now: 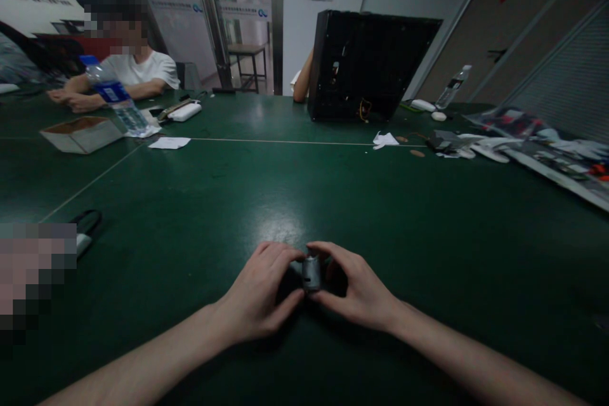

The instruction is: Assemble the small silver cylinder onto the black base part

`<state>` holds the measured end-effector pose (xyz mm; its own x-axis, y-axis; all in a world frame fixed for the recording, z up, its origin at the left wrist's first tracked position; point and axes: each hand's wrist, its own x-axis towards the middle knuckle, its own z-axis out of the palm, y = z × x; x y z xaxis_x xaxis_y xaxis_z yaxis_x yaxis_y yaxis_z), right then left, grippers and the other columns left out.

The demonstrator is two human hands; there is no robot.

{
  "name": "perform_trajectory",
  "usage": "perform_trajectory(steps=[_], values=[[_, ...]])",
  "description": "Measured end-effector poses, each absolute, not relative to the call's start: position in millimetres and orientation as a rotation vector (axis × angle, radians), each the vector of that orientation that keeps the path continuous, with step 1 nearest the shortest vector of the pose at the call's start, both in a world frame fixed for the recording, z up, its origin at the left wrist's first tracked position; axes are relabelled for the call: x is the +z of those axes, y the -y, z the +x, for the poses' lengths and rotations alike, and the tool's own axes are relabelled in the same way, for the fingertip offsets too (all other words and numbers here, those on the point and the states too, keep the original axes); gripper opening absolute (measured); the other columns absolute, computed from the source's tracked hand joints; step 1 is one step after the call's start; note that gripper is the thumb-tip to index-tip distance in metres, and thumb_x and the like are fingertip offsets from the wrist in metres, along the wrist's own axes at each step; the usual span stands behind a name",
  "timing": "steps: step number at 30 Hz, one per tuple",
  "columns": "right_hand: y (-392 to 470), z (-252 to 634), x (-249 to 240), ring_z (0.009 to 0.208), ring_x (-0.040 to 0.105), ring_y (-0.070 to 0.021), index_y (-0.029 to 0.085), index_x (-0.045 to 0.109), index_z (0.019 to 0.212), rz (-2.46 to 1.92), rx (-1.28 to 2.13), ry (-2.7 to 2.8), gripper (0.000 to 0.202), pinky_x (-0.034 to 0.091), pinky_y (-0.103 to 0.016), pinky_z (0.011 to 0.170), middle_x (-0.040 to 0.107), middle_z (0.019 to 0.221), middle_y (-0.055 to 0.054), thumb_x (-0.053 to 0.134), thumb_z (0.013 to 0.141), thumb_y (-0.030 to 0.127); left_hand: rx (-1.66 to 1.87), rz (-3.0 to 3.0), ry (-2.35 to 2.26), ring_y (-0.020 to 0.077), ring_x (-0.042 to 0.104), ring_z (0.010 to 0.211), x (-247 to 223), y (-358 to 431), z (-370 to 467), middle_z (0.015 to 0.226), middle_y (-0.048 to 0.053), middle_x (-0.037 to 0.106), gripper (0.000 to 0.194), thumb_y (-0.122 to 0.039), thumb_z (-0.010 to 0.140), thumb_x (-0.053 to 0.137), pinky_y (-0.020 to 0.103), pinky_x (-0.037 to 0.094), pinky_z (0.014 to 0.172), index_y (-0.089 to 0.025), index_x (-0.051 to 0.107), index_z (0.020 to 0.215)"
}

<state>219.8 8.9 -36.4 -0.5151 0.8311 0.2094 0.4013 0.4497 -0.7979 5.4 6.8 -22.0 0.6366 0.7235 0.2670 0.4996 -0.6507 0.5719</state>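
Observation:
A small silver cylinder that looks like an electric motor [311,273] is held between my two hands, just above or on the green table [304,196]; I cannot tell which. My left hand [266,285] curves around its left side, thumb near the lower end and fingers near the top. From the right, my right hand [359,285] grips it the same way, with thumb low and index finger at the upper end. A dark slot shows on the cylinder's side. Its top is partly covered by my fingertips.
A large black box-like case [371,66] stands at the far edge, a person's arm behind it. Another person [137,66] sits at the far left near a water bottle [117,98] and an open carton [83,136]. Gloves [485,147] and loose parts lie at the right.

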Motion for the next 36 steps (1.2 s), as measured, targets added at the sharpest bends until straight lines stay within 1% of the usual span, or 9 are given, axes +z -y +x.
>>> perform_trajectory(steps=[8, 13, 18, 22, 27, 31, 36], values=[[-8.5, 220.8, -38.1, 0.089, 0.058, -0.0178, 0.021, 0.042, 0.13, -1.023, 0.991, 2.106, 0.062, 0.049, -0.03, 0.074, 0.057, 0.116, -0.009, 0.068, 0.074, 0.026, 0.672, 2.41, -0.966, 0.0244, 0.052, 0.098, -21.6, -6.7, 4.0, 0.108, 0.009, 0.056, 0.036, -0.018, 0.079, 0.054, 0.044, 0.042, 0.088, -0.018, 0.043, 0.114], [-8.5, 218.6, -35.7, 0.085, 0.058, -0.016, 0.021, 0.043, 0.128, -1.06, 1.027, 2.056, 0.06, 0.049, -0.029, 0.073, 0.059, 0.111, -0.007, 0.068, 0.074, 0.024, 0.657, 2.412, -0.97, 0.0229, 0.052, 0.097, -19.1, -7.3, 3.8, 0.107, 0.009, 0.057, 0.036, -0.017, 0.08, 0.054, 0.041, 0.043, 0.086, -0.018, 0.041, 0.113], [-8.7, 219.7, -33.9, 0.085, 0.057, -0.0153, 0.021, 0.044, 0.125, -1.026, 1.015, 2.06, 0.056, 0.049, -0.027, 0.072, 0.057, 0.11, -0.007, 0.067, 0.075, 0.024, 0.688, 2.4, -0.943, 0.0225, 0.052, 0.096, -22.4, -6.8, 3.8, 0.109, 0.009, 0.056, 0.038, -0.016, 0.08, 0.055, 0.041, 0.042, 0.087, -0.018, 0.04, 0.115], [-8.5, 220.2, -34.3, 0.084, 0.057, -0.0147, 0.021, 0.042, 0.124, -1.007, 1.022, 2.061, 0.057, 0.049, -0.026, 0.071, 0.057, 0.109, -0.006, 0.067, 0.074, 0.023, 0.687, 2.389, -0.947, 0.023, 0.051, 0.098, -23.5, -6.9, 4.1, 0.11, 0.009, 0.057, 0.04, -0.016, 0.079, 0.056, 0.041, 0.042, 0.088, -0.019, 0.041, 0.115], [-7.0, 219.9, -35.2, 0.082, 0.057, -0.0147, 0.021, 0.041, 0.123, -0.977, 1.001, 2.068, 0.058, 0.048, -0.026, 0.07, 0.057, 0.106, -0.006, 0.068, 0.071, 0.021, 0.591, 2.404, -0.947, 0.0242, 0.052, 0.101, -18.3, -8.6, 4.7, 0.111, 0.01, 0.057, 0.039, -0.016, 0.079, 0.057, 0.042, 0.042, 0.088, -0.019, 0.043, 0.115], [-6.0, 219.8, -34.5, 0.08, 0.057, -0.0149, 0.021, 0.04, 0.122, -0.984, 1.008, 2.065, 0.057, 0.048, -0.026, 0.067, 0.057, 0.103, -0.006, 0.066, 0.071, 0.022, 0.591, 2.401, -0.975, 0.025, 0.052, 0.101, -15.4, -9.0, 5.7, 0.111, 0.011, 0.057, 0.038, -0.017, 0.078, 0.057, 0.043, 0.042, 0.088, -0.019, 0.046, 0.115], [-5.9, 218.7, -35.3, 0.076, 0.056, -0.0137, 0.021, 0.041, 0.122, -0.987, 0.995, 2.063, 0.058, 0.048, -0.024, 0.064, 0.057, 0.101, -0.005, 0.066, 0.07, 0.02, 0.57, 2.427, -0.961, 0.0243, 0.052, 0.101, -15.0, -8.8, 5.5, 0.112, 0.01, 0.057, 0.038, -0.017, 0.079, 0.057, 0.041, 0.044, 0.087, -0.019, 0.046, 0.116]])
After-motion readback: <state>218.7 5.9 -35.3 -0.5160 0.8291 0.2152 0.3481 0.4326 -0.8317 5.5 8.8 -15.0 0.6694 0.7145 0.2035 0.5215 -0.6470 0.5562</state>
